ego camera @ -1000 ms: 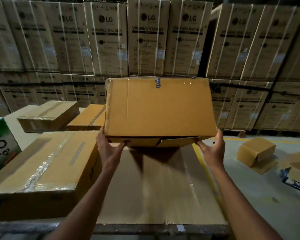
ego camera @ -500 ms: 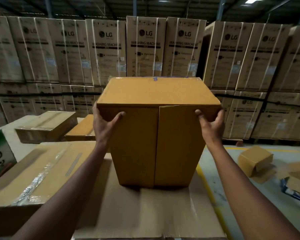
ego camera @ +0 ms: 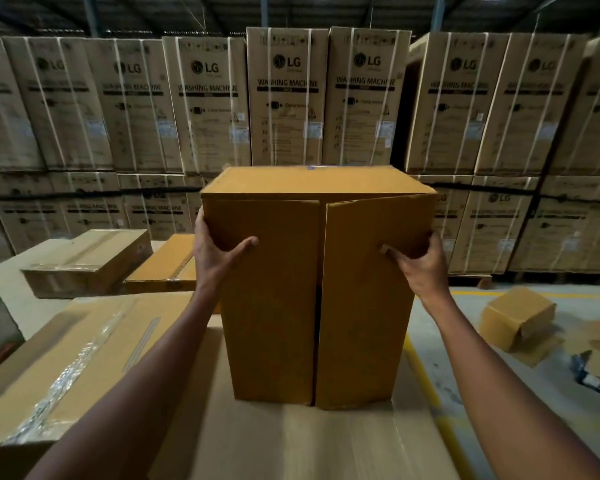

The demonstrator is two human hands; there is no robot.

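- The brown box [ego camera: 312, 289] stands on end, dead centre, on a big flat cardboard sheet [ego camera: 326, 445]. Its two flaps face the person, with the seam running top to bottom.
- The left hand [ego camera: 215, 251] is clamped on the box's left edge, around 10 o'clock on the front face. The thumb lies across the flap and the fingers wrap round the side, out of sight.
- The right hand [ego camera: 420, 261] grips the right edge at about 2 o'clock, thumb on the front. That flap sits slightly ajar at the top.
- The hands are well apart, with the whole box between them.
- A taped carton [ego camera: 84, 358] lies at 8 o'clock from the box, and two flatter boxes [ego camera: 87, 261] sit at 10.
- A small open box [ego camera: 516, 317] is on the floor at 3 o'clock, well clear.
- Stacked washing machine cartons [ego camera: 284, 98] fill the 12 o'clock side.
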